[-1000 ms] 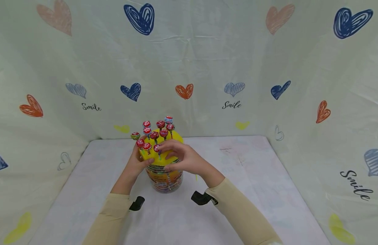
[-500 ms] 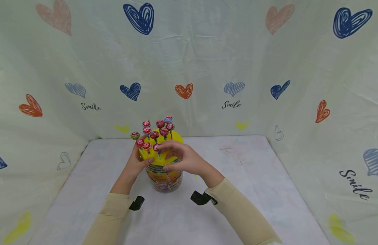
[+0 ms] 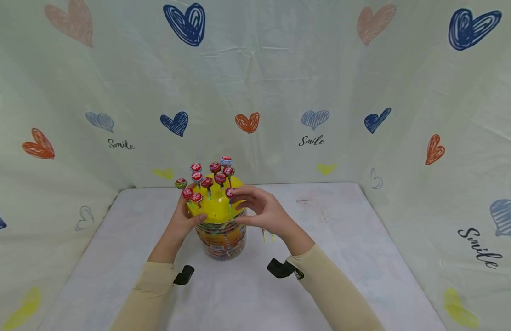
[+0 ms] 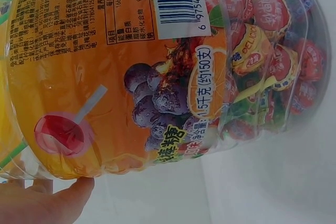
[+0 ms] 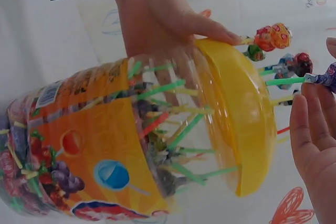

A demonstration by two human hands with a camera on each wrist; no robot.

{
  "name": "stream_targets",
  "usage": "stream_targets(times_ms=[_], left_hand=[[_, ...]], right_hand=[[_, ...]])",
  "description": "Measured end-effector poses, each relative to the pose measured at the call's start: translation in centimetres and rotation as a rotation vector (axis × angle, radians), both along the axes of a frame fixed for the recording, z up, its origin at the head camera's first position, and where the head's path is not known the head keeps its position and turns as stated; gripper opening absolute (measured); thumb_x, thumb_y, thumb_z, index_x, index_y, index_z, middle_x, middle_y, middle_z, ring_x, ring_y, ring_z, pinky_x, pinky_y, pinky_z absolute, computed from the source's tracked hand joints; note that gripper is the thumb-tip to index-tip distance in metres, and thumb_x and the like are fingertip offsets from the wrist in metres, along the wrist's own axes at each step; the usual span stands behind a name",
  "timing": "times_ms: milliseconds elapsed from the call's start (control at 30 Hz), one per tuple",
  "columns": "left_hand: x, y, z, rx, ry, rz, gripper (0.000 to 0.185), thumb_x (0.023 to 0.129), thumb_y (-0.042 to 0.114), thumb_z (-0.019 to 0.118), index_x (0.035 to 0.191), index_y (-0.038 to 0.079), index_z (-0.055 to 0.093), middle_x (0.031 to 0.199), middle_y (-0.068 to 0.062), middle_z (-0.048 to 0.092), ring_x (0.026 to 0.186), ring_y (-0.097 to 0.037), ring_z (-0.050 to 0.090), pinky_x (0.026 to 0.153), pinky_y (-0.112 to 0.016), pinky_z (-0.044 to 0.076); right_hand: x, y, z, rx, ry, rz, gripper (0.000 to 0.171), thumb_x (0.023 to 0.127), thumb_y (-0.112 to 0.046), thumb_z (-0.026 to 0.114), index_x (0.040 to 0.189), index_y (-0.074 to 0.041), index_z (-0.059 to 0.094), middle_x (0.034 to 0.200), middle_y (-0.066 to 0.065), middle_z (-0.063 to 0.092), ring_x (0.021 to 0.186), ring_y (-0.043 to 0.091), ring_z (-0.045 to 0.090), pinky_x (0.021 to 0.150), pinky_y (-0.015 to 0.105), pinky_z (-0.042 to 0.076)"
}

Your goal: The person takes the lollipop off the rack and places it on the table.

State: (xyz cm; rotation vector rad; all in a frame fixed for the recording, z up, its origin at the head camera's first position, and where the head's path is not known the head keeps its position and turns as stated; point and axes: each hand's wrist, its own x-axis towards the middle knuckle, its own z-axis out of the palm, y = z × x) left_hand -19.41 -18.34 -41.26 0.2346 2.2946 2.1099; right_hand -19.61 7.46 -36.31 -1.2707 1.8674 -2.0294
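On the table stands a clear jar (image 3: pixel 222 241) of lollipops with an orange label and a yellow lid (image 3: pixel 216 209). My left hand (image 3: pixel 184 219) holds the jar at the lid's left side, thumb on the lid's front edge. A purple-wrapped lollipop (image 5: pixel 326 77) with a green stick is pinched by my right hand (image 3: pixel 264 209) over the lid's right part. Its stick end meets the lid; whether it sits in a hole I cannot tell. Several lollipops (image 3: pixel 207 183) stand upright in the lid, heads up. The left wrist view shows the jar's printed label (image 4: pixel 105 103) and my left fingers below it.
Yellow stick ends (image 3: pixel 269 236) show on the table right of the jar, partly hidden behind my right hand. A white table (image 3: pixel 321 276) carries the jar. Behind it hangs a heart-printed cloth (image 3: pixel 255 82).
My right hand has moved right across the lid with the lollipop, from the front middle to the right part. My left hand has stayed on the jar. More stick ends show beside it.
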Motion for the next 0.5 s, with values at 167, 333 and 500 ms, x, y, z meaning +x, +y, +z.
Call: stream_targets(times_ms=[167,333,500], left_hand=[[0.0,0.0,0.0,0.001,0.003,0.003,0.085,0.093,0.010,0.067,0.156,0.026,0.013,0.157,-0.013,0.020,0.139,-0.038,0.026,0.112,-0.057,0.023],[0.0,0.1,-0.1,0.009,0.010,0.000,0.084,0.093,0.010,0.066,0.156,0.024,0.012,0.157,-0.013,0.020,0.139,-0.036,0.026,0.113,-0.056,0.022],[-0.1,0.2,-0.2,0.003,0.018,-0.001,0.083,0.094,0.015,0.067,0.156,0.024,0.012,0.156,-0.012,0.023,0.137,-0.034,0.029,0.113,-0.055,0.024]], right_hand=[[-0.1,1.9,-1.6,-0.010,-0.060,-0.049,0.052,0.084,0.004,0.073,0.131,0.008,0.049,0.131,0.012,0.053,0.115,0.036,0.052,0.098,0.044,0.047],[-0.3,4.1,-3.6,-0.002,-0.118,-0.118,0.053,0.084,-0.004,0.076,0.130,0.006,0.051,0.130,0.013,0.055,0.113,0.031,0.055,0.098,0.044,0.047],[-0.5,6.0,-6.1,0.022,-0.159,-0.191,0.050,0.082,0.006,0.073,0.128,0.006,0.052,0.128,0.014,0.056,0.109,0.026,0.057,0.095,0.040,0.050]])
